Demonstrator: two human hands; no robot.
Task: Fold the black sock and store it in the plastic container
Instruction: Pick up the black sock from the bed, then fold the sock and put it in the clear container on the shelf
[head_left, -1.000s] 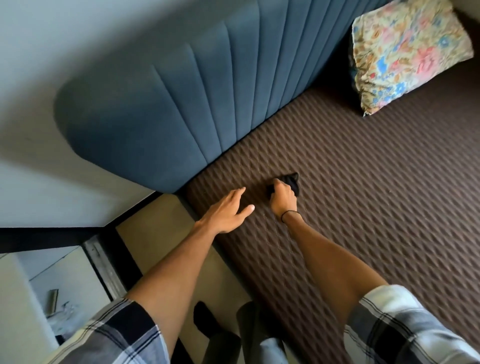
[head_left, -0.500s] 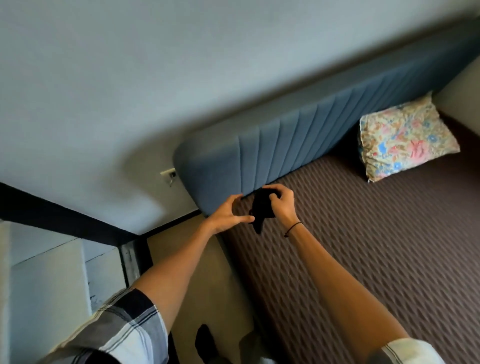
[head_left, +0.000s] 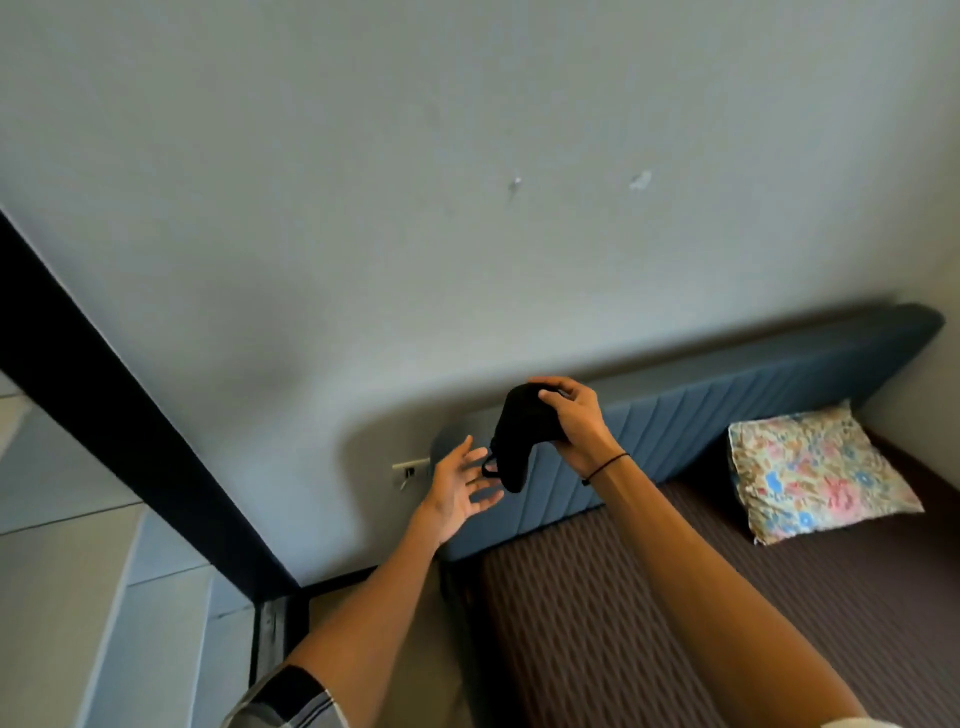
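Above the near-left corner of the bed (head_left: 779, 623), in front of the blue headboard (head_left: 727, 415), the black sock (head_left: 514, 436) hangs in the air from the right hand (head_left: 576, 421). Right fingers curl closed around the sock's upper part; the rest dangles, a loose edge drooping toward the left. Left hand (head_left: 457, 488) sits just below and left of it, palm up, fingers spread wide, holding nothing; whether its fingertips touch the fabric cannot be told. Sock not yet folded. No plastic container in view.

Risks, as judged:
- Grip covers only the top of the sock. Limp fabric could slide out when the left hand takes the lower end, dropping to the floor strip beside the bed.
- Folding in mid-air gives no flat support, so the fold may come out uneven or spring open on the way to storage.

Change from a second ago: the sock then lay on the brown bedcover under the right hand, left hand flat beside it. Now it is lifted clear, and the view has tilted up to show mostly wall (head_left: 467, 208); the floral pillow (head_left: 815, 473) sits far right.
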